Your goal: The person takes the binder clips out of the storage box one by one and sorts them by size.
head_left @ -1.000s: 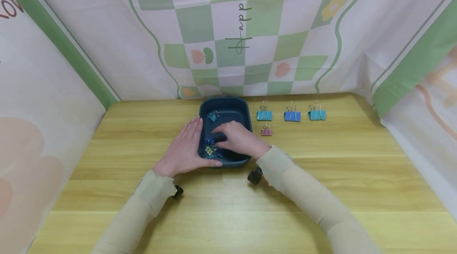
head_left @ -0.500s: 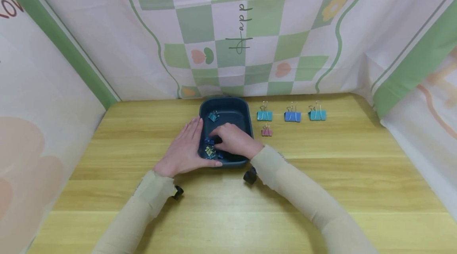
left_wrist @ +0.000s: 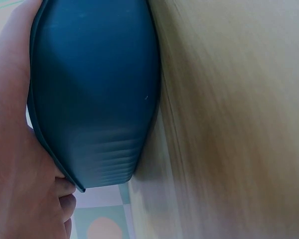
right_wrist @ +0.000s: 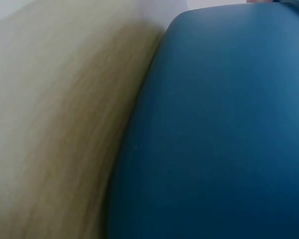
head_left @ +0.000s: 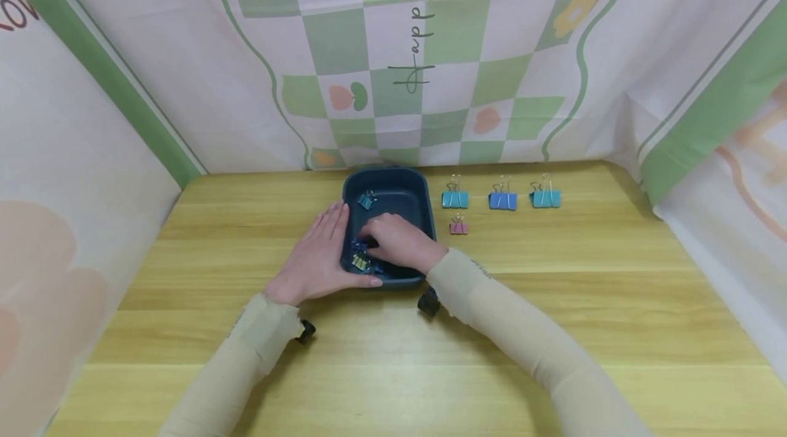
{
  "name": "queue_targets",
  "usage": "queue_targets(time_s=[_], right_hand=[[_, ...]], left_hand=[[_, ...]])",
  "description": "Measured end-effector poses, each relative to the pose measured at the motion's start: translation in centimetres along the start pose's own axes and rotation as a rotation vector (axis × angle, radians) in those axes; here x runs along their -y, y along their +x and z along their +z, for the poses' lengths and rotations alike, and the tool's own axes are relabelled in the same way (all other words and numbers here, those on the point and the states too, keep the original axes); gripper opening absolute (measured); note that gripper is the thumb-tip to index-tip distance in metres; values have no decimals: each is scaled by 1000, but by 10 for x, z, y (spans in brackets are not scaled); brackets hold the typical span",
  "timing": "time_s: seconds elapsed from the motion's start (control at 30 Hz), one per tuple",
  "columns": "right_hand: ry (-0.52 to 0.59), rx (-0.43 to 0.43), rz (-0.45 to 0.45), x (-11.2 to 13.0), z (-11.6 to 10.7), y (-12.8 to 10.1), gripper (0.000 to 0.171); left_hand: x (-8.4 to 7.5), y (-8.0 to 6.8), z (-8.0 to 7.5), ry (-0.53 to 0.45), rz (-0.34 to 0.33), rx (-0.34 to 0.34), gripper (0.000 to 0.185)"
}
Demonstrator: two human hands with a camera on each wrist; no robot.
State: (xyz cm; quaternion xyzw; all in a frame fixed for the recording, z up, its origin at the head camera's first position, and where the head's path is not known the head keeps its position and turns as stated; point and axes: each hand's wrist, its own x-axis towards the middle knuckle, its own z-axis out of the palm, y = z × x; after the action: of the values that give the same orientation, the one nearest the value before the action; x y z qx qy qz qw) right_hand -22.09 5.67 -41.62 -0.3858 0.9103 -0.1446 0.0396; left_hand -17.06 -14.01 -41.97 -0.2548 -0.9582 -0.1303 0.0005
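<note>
A dark blue tray (head_left: 396,181) stands near the table's back edge. My left hand (head_left: 313,259) rests against its left rim with the fingers laid along it and the thumb on the near rim. Into the tray reaches my right hand (head_left: 399,242), fingers bent downward. Its index finger and thumb are right at a small blue binder clip (head_left: 359,245); I cannot tell whether they pinch it. Beside that clip lie a yellow binder clip (head_left: 361,261) and other small clips, partly hidden. A teal binder clip (head_left: 367,200) lies in the tray's far left part.
Right of the tray, a row holds a teal binder clip (head_left: 455,200), a blue binder clip (head_left: 503,201) and another teal binder clip (head_left: 545,199). A small pink binder clip (head_left: 458,228) sits in front of the row. A patterned curtain (head_left: 393,95) closes off the table's back.
My right hand has moved a little left inside the tray, its fingertips closer to the small blue binder clip. The left hand and the row of clips have stayed put.
</note>
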Motion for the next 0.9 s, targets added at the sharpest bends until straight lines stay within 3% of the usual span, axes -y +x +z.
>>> queue_targets(time_s=[0.47, 0.9], right_hand=[[11, -21, 34, -1, -1, -1, 20], [74, -118, 55, -3, -6, -5, 20]], left_hand=[[-1, 0, -1, -1, -5, 13, 141], [-1, 0, -1, 0, -13, 21, 142]])
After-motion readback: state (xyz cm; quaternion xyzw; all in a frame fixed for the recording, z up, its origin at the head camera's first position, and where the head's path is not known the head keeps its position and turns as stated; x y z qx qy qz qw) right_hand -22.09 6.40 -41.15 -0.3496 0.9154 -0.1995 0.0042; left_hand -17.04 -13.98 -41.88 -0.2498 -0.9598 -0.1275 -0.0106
